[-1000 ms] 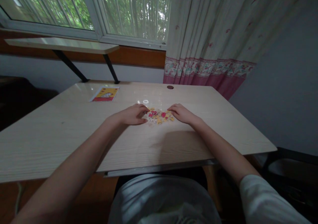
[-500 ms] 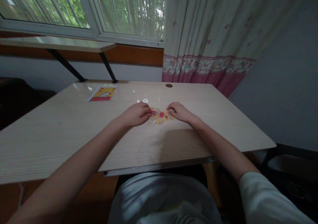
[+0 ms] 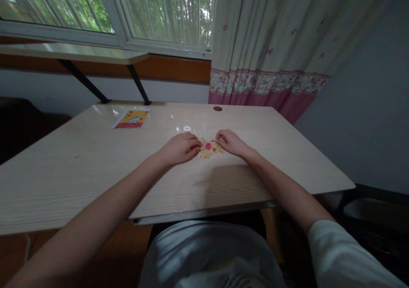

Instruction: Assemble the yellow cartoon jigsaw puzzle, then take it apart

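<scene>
A small pile of jigsaw puzzle pieces [image 3: 209, 151], yellow, red and pale, lies between my two hands on the light wooden desk [image 3: 179, 190]. At the pile's left side, my left hand [image 3: 182, 147] rests with curled fingers over some pieces, its thumb drawn in close; a bit of red shows beneath the fingertips. My right hand [image 3: 230, 142] is at the right edge of the pile, fingers bent toward the thumb in a pinch. Whatever may be between those fingertips is too small to make out.
A yellow and red picture sheet [image 3: 131, 119] lies at the desk's back left, near the black legs of a raised shelf [image 3: 96, 53]. A round cable hole [image 3: 217, 108] is near the back edge. Behind are a window and a curtain [image 3: 268, 81]; a dark chair [image 3: 377, 211] stands right.
My left hand has moved right onto the left side of the pile, its fingers closing over pieces that were uncovered. My right hand stays by the pile, its fingers now more bent.
</scene>
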A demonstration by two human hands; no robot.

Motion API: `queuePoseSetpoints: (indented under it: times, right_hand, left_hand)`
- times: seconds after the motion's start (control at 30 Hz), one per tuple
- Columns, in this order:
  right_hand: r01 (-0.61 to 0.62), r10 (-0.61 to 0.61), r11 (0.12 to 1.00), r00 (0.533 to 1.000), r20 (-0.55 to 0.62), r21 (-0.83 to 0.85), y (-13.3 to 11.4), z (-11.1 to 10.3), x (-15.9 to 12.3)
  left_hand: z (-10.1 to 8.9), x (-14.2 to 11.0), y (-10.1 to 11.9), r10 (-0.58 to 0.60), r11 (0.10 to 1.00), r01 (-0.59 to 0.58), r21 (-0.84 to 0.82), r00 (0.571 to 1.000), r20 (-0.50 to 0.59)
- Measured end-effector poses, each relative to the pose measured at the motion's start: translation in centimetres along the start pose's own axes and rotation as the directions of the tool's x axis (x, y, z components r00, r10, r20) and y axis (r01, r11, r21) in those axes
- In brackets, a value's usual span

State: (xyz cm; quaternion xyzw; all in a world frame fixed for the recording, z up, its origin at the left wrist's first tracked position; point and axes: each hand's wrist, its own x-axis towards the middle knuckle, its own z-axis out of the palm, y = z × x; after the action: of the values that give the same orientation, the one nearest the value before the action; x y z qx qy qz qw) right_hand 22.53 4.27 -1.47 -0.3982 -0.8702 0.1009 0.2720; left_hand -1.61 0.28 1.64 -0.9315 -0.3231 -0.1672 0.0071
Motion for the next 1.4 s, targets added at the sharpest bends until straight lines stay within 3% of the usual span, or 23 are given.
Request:
queuePoseSetpoints:
  times: [0.17,0.37,0.7,0.83,1.0,1.1,1.4]
  right_hand:
    - [-0.019,0.042,0.98,0.992,-0.115,0.196,-2.3,-0.2,-0.2]
    - [-0.042,0.094,0.879,0.992,-0.086,0.474,-4.9,0.7,-0.4]
    - [-0.122,0.178,0.749,0.984,-0.02,0.652,-4.4,1.6,-0.1]
    - [-0.097,0.172,0.814,0.982,-0.078,0.573,-4.6,1.2,-0.2]
    - [0.014,0.036,0.975,0.976,-0.216,0.223,-4.5,0.4,-0.5]
    - [0.045,-0.017,0.992,0.973,-0.229,0.12,-4.4,0.1,-0.5]
    - [0.138,-0.128,0.99,0.964,-0.233,0.026,-4.3,0.1,-0.5]
  left_hand:
    - [0.0,0.0,0.6,-0.068,0.996,0.072,0.056,0.994,-0.081]
    - [0.0,0.0,1.3,-0.075,0.994,0.091,0.066,0.973,-0.218]
    - [0.2,0.1,1.5,-0.033,0.996,0.053,0.065,0.958,-0.283]
    - [0.2,0.0,1.1,-0.04,0.995,0.064,0.072,0.955,-0.292]
    - [0.3,-0.1,0.7,-0.072,0.995,0.091,0.049,0.952,-0.299]
    - [0.4,-0.1,0.7,-0.08,0.994,0.1,0.052,0.952,-0.294]
    - [0.5,-0.1,0.7,-0.056,0.996,0.074,0.043,0.945,-0.322]
